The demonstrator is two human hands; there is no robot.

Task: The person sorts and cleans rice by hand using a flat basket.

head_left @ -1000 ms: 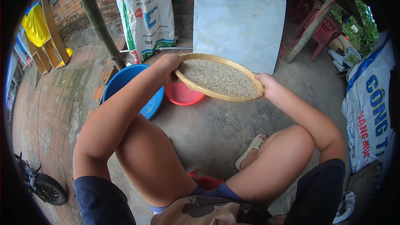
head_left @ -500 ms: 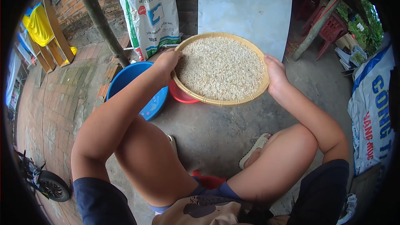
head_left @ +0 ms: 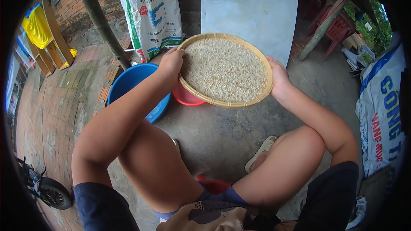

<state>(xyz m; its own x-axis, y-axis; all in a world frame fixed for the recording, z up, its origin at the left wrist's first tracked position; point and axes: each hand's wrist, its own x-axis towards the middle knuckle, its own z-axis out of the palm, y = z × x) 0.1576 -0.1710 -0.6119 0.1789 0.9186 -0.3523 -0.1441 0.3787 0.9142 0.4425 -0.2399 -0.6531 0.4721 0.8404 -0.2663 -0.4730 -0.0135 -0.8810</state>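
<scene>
A round woven winnowing basket is held up in front of me, over the concrete floor. Pale rice grains are spread across nearly all of its inside. My left hand is closed on the left part of the rim. On the opposite side, my right hand grips the right rim. Some fingers of both hands are hidden under or behind the basket. Partly beneath its left edge sits a red basin, and left of that a blue basin, partly covered by my left arm.
Behind the basket stand a printed feed sack and a pale board. Wooden poles rise at left and right. Dark red chairs stand at back right, near a large white sack. A wheel shows at lower left.
The basket has shifted slightly left and tilts a little differently, with both hands still on its rim. The grains have spread a bit differently, and more of the red basin shows.
</scene>
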